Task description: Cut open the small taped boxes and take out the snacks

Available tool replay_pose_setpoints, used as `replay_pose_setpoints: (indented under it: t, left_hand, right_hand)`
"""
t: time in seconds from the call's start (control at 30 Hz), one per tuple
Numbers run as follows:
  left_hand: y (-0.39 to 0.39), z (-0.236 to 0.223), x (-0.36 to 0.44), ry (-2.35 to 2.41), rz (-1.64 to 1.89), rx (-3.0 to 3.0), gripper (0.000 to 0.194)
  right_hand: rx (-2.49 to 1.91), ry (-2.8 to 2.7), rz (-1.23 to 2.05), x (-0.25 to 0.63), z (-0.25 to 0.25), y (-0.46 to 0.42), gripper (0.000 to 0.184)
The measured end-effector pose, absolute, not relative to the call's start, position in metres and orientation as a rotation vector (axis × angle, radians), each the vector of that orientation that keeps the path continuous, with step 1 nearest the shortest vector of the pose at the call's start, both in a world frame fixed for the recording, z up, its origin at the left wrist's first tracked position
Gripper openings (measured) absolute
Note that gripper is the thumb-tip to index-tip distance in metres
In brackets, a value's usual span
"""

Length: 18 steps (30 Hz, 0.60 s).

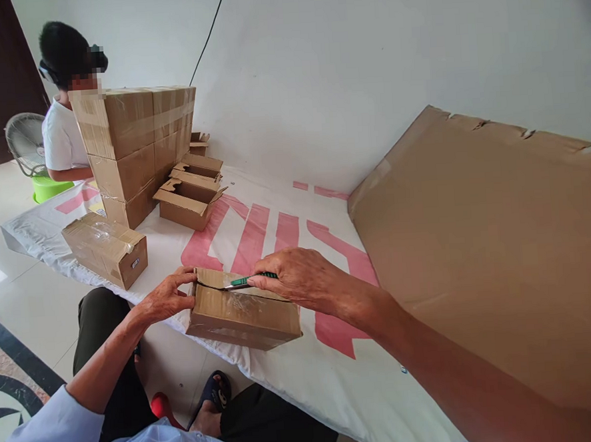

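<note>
In front of me a taped cardboard box (246, 317) lies at the near edge of the covered table. My right hand (291, 274) grips a green utility knife (240, 282), its blade at the dark slit along the box's top seam. At the box's left end, my left hand (168, 297) presses its fingers against the cardboard, thumb below and fingers at the top corner. The underside of the box is hidden.
Another closed box (106, 249) sits to the left. Behind it rises a stack of taped boxes (132, 124), with opened boxes (187, 204) beside it. A large cardboard sheet (491, 236) leans at the right. A person (65, 138) is behind the stack, near a fan (26, 141).
</note>
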<state>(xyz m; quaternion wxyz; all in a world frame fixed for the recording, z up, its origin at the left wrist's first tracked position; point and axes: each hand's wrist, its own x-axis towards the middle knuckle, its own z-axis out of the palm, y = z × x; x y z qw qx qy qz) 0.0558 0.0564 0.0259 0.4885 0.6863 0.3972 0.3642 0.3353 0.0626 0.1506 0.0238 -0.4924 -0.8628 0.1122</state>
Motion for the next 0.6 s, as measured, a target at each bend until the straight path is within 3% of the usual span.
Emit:
replay_pose_setpoints:
  t: [0.13, 0.33, 0.5, 0.6]
  left_hand:
    - [0.06, 0.028, 0.053, 0.926, 0.816, 1.631, 0.048]
    - [0.061, 0.03, 0.05, 0.956, 0.817, 1.592, 0.043]
    - [0.062, 0.03, 0.048, 0.945, 0.818, 1.586, 0.043]
    - [0.066, 0.027, 0.043, 0.952, 0.799, 1.616, 0.047]
  right_hand:
    - [-1.515, -2.754, 0.23, 0.339, 0.146, 0.07, 0.041]
    - [-1.555, -2.69, 0.18, 0.383, 0.136, 0.067, 0.062]
    - [-1.755, -2.366, 0.542, 0.447, 0.136, 0.053, 0.047]
    - [-1.818, -1.925, 0.633, 0.484, 0.108, 0.037, 0.044]
